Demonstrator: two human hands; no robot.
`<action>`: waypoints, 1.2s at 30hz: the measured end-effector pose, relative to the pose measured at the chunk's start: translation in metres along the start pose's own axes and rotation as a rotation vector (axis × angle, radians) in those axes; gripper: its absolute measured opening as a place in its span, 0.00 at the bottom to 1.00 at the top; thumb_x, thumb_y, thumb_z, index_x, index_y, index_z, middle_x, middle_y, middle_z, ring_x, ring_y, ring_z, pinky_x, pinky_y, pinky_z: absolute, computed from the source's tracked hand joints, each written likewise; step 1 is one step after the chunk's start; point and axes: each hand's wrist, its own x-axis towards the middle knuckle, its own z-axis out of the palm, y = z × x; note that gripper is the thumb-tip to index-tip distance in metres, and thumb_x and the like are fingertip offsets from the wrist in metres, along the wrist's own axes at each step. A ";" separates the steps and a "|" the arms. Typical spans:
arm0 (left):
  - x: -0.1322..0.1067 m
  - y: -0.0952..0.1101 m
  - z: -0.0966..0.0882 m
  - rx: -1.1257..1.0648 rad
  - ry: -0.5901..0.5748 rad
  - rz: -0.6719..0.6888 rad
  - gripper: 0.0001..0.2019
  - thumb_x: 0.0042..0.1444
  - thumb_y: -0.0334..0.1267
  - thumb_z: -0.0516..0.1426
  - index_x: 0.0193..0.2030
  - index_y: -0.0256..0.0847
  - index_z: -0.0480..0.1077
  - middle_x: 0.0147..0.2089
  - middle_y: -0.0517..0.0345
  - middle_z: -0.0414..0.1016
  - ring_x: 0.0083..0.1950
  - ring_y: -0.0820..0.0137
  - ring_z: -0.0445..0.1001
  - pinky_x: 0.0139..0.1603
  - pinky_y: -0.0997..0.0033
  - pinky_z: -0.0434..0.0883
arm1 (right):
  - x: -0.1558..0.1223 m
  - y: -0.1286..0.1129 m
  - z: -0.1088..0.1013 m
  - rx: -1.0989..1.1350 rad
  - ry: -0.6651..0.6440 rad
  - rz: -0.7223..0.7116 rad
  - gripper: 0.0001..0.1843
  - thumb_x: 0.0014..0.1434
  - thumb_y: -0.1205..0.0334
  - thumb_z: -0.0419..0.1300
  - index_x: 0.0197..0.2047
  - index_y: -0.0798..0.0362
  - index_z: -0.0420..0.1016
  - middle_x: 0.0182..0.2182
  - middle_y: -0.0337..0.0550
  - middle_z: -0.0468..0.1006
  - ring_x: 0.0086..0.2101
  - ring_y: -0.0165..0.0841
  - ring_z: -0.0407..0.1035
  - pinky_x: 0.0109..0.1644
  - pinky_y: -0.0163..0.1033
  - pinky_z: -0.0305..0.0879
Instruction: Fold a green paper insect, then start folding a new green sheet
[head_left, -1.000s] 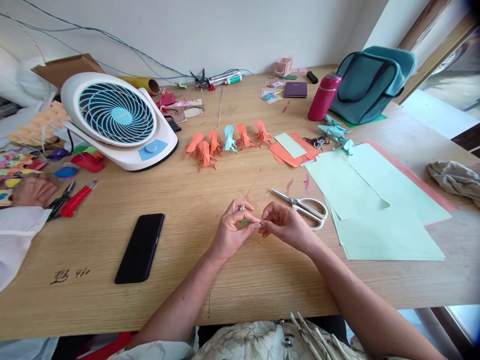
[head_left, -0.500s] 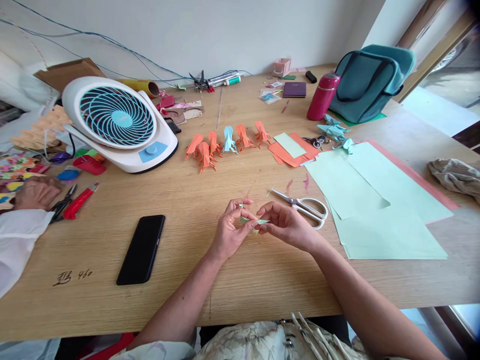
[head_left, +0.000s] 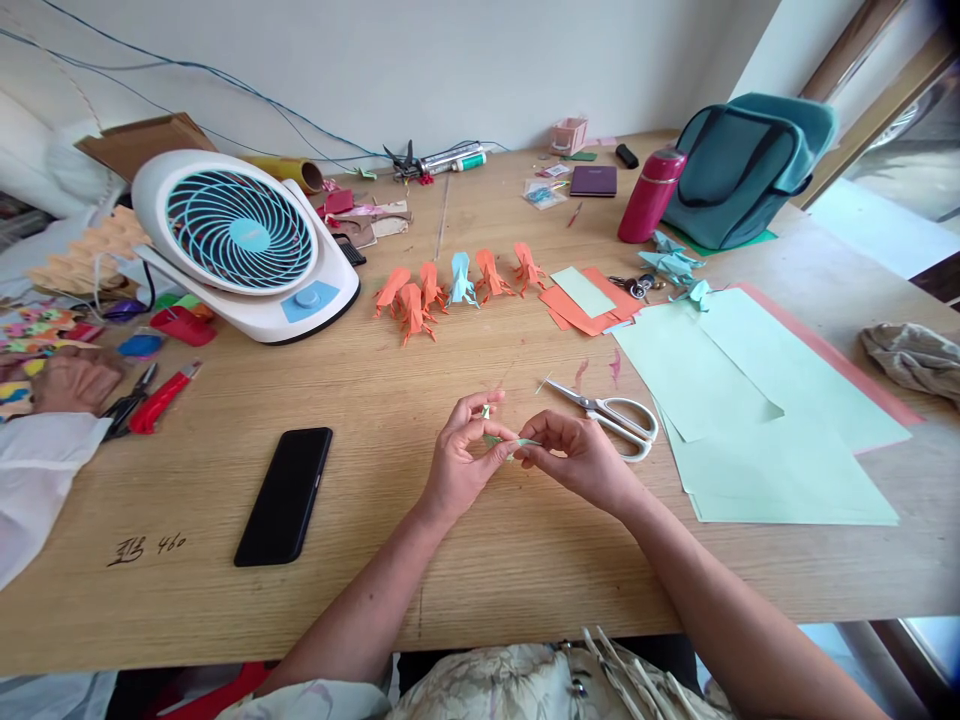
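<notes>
A small folded piece of light green paper (head_left: 529,442) is pinched between the fingertips of both my hands over the table's front middle. My left hand (head_left: 469,455) is closed on its left side, and a bit of the paper shows above the fingers. Closed on the other side is my right hand (head_left: 574,455); most of the paper is hidden behind fingers. White-handled scissors (head_left: 622,420) lie just beyond my right hand. Several orange folded paper figures (head_left: 414,312) and one blue paper figure (head_left: 461,280) stand farther back.
Light green sheets (head_left: 787,480) lie to the right, near orange paper (head_left: 592,322). A phone (head_left: 283,497) and a fan (head_left: 247,250) are on the left. A red bottle (head_left: 651,197) stands by a teal bag (head_left: 739,180). Another person's hand (head_left: 79,375) rests at far left.
The view has shifted slightly. My hands stay together on the green paper; its tip at the right fingers now looks narrower, turned more edge-on.
</notes>
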 end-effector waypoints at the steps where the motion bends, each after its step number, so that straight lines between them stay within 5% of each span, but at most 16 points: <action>1: 0.000 0.001 -0.001 0.030 0.003 0.018 0.04 0.59 0.38 0.64 0.34 0.42 0.79 0.59 0.46 0.71 0.61 0.60 0.70 0.60 0.58 0.68 | 0.000 0.000 0.000 -0.017 0.003 -0.006 0.13 0.60 0.49 0.65 0.38 0.50 0.74 0.31 0.42 0.81 0.32 0.36 0.77 0.38 0.40 0.72; 18: 0.001 0.006 -0.005 0.428 0.030 0.217 0.02 0.57 0.38 0.65 0.33 0.48 0.79 0.56 0.54 0.75 0.56 0.59 0.67 0.59 0.54 0.65 | 0.003 -0.008 -0.005 0.080 -0.024 0.216 0.08 0.60 0.58 0.61 0.33 0.52 0.72 0.27 0.42 0.82 0.29 0.34 0.78 0.33 0.38 0.73; 27: -0.005 0.008 -0.002 0.533 -0.015 0.244 0.05 0.62 0.34 0.61 0.34 0.44 0.78 0.48 0.55 0.80 0.38 0.69 0.75 0.45 0.64 0.69 | 0.004 -0.006 -0.006 0.066 -0.005 0.237 0.07 0.60 0.59 0.61 0.32 0.52 0.71 0.26 0.41 0.81 0.27 0.33 0.77 0.31 0.37 0.71; 33: -0.009 0.011 0.000 0.535 -0.029 0.340 0.07 0.65 0.31 0.56 0.39 0.42 0.76 0.55 0.53 0.79 0.38 0.74 0.80 0.39 0.74 0.74 | 0.004 -0.008 -0.007 0.080 -0.001 0.257 0.10 0.59 0.56 0.62 0.32 0.53 0.72 0.24 0.41 0.80 0.25 0.31 0.75 0.31 0.36 0.69; 36: -0.009 0.012 0.001 0.412 -0.030 0.318 0.06 0.64 0.28 0.57 0.40 0.41 0.76 0.49 0.54 0.81 0.40 0.74 0.80 0.42 0.76 0.75 | 0.004 -0.011 -0.009 0.170 -0.020 0.272 0.14 0.57 0.51 0.64 0.31 0.53 0.72 0.23 0.41 0.80 0.24 0.30 0.73 0.31 0.36 0.69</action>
